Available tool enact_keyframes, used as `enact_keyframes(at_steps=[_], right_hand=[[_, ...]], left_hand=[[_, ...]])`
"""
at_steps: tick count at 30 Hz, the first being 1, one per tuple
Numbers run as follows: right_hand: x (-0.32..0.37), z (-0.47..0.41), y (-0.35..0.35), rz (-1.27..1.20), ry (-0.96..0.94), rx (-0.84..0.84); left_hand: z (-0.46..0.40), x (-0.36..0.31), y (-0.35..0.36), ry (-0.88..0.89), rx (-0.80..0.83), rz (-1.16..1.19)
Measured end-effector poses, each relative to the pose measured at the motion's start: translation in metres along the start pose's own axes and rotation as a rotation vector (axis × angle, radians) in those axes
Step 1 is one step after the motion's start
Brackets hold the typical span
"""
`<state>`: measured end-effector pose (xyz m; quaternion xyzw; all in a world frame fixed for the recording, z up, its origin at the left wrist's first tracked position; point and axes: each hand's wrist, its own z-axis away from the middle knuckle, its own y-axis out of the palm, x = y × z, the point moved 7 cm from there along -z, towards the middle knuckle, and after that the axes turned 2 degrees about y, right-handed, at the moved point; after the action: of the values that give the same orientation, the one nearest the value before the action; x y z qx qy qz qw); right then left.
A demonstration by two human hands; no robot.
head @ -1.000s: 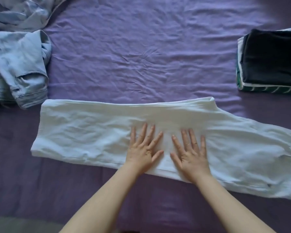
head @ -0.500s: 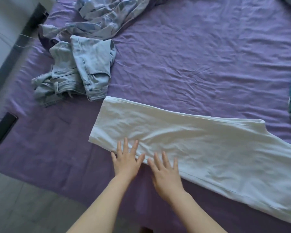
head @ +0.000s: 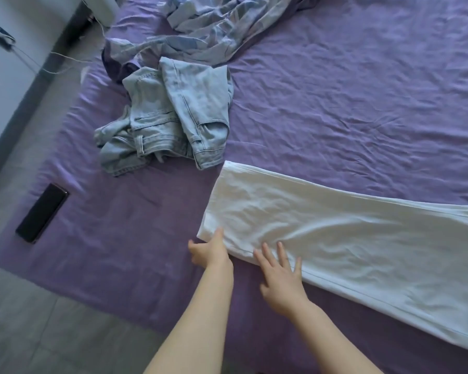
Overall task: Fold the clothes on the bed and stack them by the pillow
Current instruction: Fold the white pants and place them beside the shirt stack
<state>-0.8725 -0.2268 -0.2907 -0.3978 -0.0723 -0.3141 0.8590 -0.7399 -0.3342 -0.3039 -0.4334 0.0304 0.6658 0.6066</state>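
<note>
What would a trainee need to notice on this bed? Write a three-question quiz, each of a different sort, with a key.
1. True or false: the light denim jeans are folded flat.
2. Which garment do the left hand and right hand touch? A) jeans B) white trousers C) patterned bedding
3. Fill in: the dark phone lies near the bed's ____ corner in the picture.

Key: 1 false, they lie crumpled. 2 B, at the near edge by the hem end. 3 lower-left.

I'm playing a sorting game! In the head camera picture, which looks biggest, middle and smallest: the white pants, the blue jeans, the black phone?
1. white pants, partly cut off by the frame
2. blue jeans, crumpled
3. black phone
</note>
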Motion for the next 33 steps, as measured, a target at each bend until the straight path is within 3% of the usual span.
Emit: enact_keyframes(at_steps=[4,6,9,14,17,19,23,29,33], right_hand=[[-0.006,0.004,-0.01,-0.16,0.071,-0.116],[-0.011,0.007,-0.011,-0.175,0.106,-0.125],[-0.015,0.006,-0.012,-0.285,0.069,-0.031],[-0.054,0.02,-0.063,-1.497,0.191,-0.138],[-0.087,0.034,-0.101,-1.812,0.092,-0.192],[-0.11,0.038,-0.117,-1.813,0.083,-0.243],[-0.169,0.059,-0.115,-1.451,0.318,-0.432],[-0.252,0.1,-0.097,-1.173,0.482,-0.643],[-0.293,0.122,-0.084,-1.087,0.545,-0.718]], left_hand=[[0.012,-0.011,0.009,-0.005,0.219,0.266],[0.031,-0.03,0.01,0.147,0.258,0.205],[0.073,-0.06,0.019,0.521,0.309,-0.067],[0.161,-0.061,0.049,1.099,0.475,-0.365],[0.202,-0.033,0.071,1.331,0.611,-0.537],[0.222,-0.017,0.082,1.435,0.677,-0.621],[0.271,0.018,0.101,1.645,0.765,-0.715],[0.323,0.086,0.124,1.777,1.04,-0.846],[0.319,0.088,0.137,1.774,0.963,-0.845]])
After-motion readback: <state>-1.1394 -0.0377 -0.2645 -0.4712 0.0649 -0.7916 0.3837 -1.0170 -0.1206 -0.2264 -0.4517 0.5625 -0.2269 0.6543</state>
